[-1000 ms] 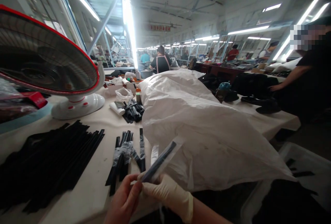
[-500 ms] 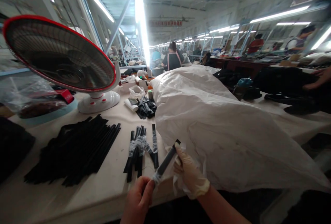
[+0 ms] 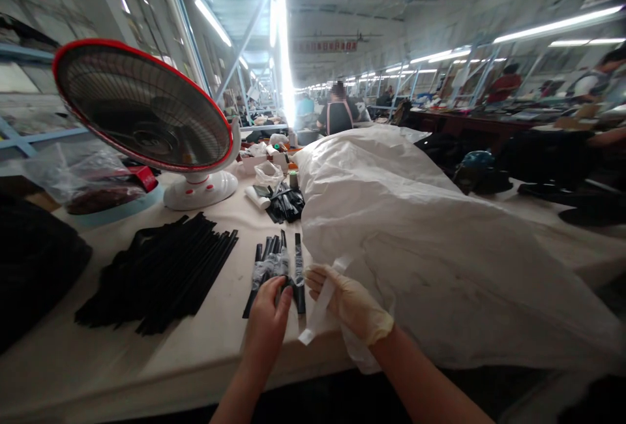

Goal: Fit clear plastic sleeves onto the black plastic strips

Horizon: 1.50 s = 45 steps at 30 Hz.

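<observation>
My bare left hand (image 3: 267, 313) is at the near end of several black strips wrapped with clear plastic (image 3: 268, 264), its thumb and fingers closing on one black strip (image 3: 283, 241); the fingers partly hide the grip. My right hand (image 3: 352, 303), in a pale thin glove, has its fingers curved round a whitish translucent strip (image 3: 320, 310) that hangs down toward the table edge. Between the hands and slightly farther off, a single wrapped black strip (image 3: 298, 267) lies by itself. A large heap of bare black strips (image 3: 156, 274) spreads out to the left.
A red-rimmed fan (image 3: 147, 111) stands at the back left. A big white plastic sheet (image 3: 420, 241) covers the right side. Short black pieces (image 3: 286, 202) and a white roll (image 3: 257, 197) lie behind the wrapped strips. Dark cloth (image 3: 39, 267) bulges at far left.
My left hand has moved up and carried the black strip from between my hands onto the wrapped pile. My right hand has let go of it and now has the whitish strip. The view has turned left.
</observation>
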Each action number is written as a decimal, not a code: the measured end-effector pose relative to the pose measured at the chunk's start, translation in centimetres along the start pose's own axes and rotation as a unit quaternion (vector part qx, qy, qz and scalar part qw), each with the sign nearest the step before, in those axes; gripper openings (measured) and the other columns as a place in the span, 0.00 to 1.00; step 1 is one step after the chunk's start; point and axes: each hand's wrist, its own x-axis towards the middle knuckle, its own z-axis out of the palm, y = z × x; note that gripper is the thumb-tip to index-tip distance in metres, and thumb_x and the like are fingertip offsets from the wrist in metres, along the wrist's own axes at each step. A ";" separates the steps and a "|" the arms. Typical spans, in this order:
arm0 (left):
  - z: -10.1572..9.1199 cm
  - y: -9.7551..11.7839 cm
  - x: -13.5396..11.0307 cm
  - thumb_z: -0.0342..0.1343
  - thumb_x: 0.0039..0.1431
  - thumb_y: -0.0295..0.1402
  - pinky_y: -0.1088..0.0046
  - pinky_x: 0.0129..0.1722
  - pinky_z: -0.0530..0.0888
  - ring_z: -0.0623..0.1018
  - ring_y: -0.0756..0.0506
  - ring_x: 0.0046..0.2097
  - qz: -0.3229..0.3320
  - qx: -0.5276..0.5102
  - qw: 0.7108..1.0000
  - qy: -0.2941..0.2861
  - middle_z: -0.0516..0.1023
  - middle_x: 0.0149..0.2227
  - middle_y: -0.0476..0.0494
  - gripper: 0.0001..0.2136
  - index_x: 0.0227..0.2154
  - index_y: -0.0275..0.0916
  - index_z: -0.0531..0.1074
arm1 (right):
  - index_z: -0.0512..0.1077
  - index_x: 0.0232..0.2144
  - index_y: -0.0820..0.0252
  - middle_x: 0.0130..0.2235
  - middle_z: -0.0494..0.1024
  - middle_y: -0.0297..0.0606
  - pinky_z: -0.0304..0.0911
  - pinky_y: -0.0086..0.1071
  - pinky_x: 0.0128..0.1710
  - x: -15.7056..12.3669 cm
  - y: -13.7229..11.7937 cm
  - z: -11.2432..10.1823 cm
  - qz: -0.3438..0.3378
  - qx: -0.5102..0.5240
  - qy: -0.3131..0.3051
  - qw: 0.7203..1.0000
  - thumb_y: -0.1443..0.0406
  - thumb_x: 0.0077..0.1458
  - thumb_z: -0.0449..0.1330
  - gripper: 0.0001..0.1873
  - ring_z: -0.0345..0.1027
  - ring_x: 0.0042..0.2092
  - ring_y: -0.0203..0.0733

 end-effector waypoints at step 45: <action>-12.6 -7.2 9.4 0.47 0.61 0.36 0.70 0.31 0.73 0.76 0.48 0.31 -0.130 0.376 0.917 0.020 0.75 0.37 0.42 0.13 0.44 0.32 0.65 | 0.67 0.21 0.61 0.17 0.60 0.26 0.42 0.27 0.20 0.8 2.9 -0.1 -0.068 -0.246 0.081 0.964 0.53 0.39 0.66 0.18 0.47 0.19 0.29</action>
